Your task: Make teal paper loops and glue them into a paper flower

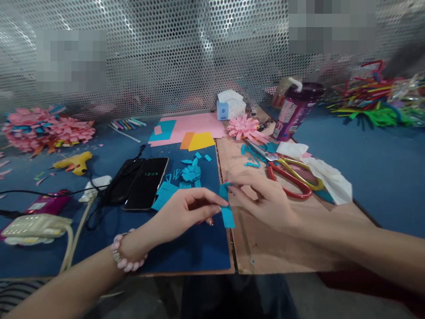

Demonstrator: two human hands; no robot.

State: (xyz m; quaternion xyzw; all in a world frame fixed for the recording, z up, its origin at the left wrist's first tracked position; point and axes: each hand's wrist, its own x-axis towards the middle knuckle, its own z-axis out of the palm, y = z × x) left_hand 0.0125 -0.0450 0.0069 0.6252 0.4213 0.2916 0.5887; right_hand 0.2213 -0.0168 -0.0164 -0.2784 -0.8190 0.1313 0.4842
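Between my hands is a blue paper strip [227, 217], its upper end curled and its lower end hanging straight. My left hand [187, 206] pinches the strip's left edge between thumb and fingers. My right hand [265, 199] has its fingertips closed on the curled top. Just behind my left hand lies a blue paper flower [191, 172] with small blue scraps around it. Blue paper [165, 194] lies partly under that hand. Beyond my right hand rest scissors [292, 195] with red and yellow handles.
Left of my hands lie a phone [146, 184], a yellow glue gun [75, 163] and a power strip [36, 227] with cords. Behind are coloured paper sheets [199, 124], a pink paper flower [244, 127], a tissue pack [231, 106] and a purple cup [297, 110]. Crumpled tissue [328, 175] lies right.
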